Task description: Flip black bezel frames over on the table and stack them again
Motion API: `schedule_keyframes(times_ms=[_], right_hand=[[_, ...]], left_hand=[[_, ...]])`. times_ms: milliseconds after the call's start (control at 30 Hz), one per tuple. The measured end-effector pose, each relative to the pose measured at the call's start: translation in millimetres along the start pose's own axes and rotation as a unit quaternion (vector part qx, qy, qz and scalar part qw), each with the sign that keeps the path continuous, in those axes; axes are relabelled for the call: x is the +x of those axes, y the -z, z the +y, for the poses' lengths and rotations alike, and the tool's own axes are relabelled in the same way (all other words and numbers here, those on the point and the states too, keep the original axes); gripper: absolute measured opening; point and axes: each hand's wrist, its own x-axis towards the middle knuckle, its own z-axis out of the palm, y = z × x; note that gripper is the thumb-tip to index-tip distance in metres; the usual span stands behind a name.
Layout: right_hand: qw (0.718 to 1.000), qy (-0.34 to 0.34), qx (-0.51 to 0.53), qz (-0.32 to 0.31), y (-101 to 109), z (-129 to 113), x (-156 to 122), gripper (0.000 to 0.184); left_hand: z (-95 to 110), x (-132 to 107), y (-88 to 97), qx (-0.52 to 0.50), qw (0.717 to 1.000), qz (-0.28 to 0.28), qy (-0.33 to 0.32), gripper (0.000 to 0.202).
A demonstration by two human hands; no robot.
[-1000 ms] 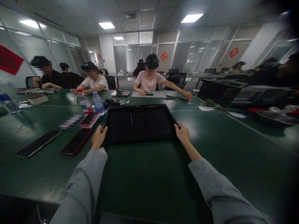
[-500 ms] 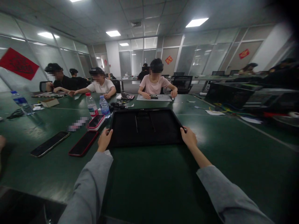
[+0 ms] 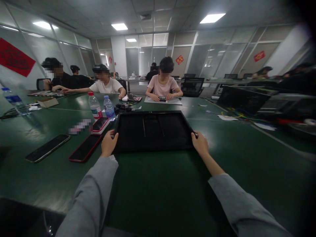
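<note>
A flat black monitor panel (image 3: pixel 153 131) lies on the green table (image 3: pixel 158 191) straight in front of me. My left hand (image 3: pixel 109 144) grips its near left edge with the fingers curled over the rim. My right hand (image 3: pixel 199 144) holds the near right edge the same way. Both arms reach forward in grey sleeves. Two thin lines run across the middle of the panel's dark surface.
Left of the panel lie a red-cased phone (image 3: pixel 85 148), a black phone (image 3: pixel 47 147) and a third phone (image 3: pixel 100 124), with two water bottles (image 3: pixel 95 105) behind. Other people sit across the table. Dark monitors and cables (image 3: pixel 243 100) crowd the right side.
My hands have stayed on the panel's edges. The view has shifted slightly. The person opposite has drawn both hands in to a small device.
</note>
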Motion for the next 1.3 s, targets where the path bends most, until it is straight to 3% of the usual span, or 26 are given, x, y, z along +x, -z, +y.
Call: schedule_keyframes(times_ms=[100, 200, 300, 400, 500, 567, 767, 933, 1300], right_hand=[[0.993, 0.046, -0.057, 0.09, 4.0, -11.7, -8.5, 0.048], [0.975, 0.13, -0.095, 0.153, 5.1, -32.7, -24.6, 0.05], [0.96, 0.222, -0.1, 0.138, -1.3, -57.3, -46.7, 0.055], [0.947, 0.287, -0.117, 0.086, -12.7, -74.0, -64.2, 0.059], [0.945, 0.297, -0.137, 0.017, -21.9, -77.5, -68.5, 0.061], [0.946, 0.289, -0.144, -0.018, -24.8, -75.6, -66.3, 0.065], [0.945, 0.271, -0.165, -0.081, -25.7, -71.4, -54.3, 0.072], [0.942, 0.238, -0.182, -0.149, -30.4, -83.7, -19.7, 0.076], [0.94, 0.273, -0.139, -0.151, -101.2, -198.9, 54.1, 0.085]], left_hand=[[17.2, -9.6, 7.9, 0.058, 0.987, 0.125, -0.083, 0.043], [39.7, -23.6, 8.8, 0.08, 0.972, 0.156, -0.157, 0.043], [57.9, -40.0, -3.4, 0.092, 0.964, 0.108, -0.225, 0.048], [64.5, -51.9, -20.7, 0.135, 0.954, 0.003, -0.27, 0.057], [61.8, -54.2, -31.1, 0.173, 0.94, -0.096, -0.278, 0.058], [59.4, -52.2, -32.8, 0.187, 0.936, -0.121, -0.272, 0.061], [59.5, -50.4, -31.1, 0.207, 0.932, -0.123, -0.271, 0.061], [57.2, -51.0, -34.5, 0.211, 0.93, -0.122, -0.275, 0.061], [54.9, -46.9, -37.3, 0.173, 0.937, -0.124, -0.276, 0.06]])
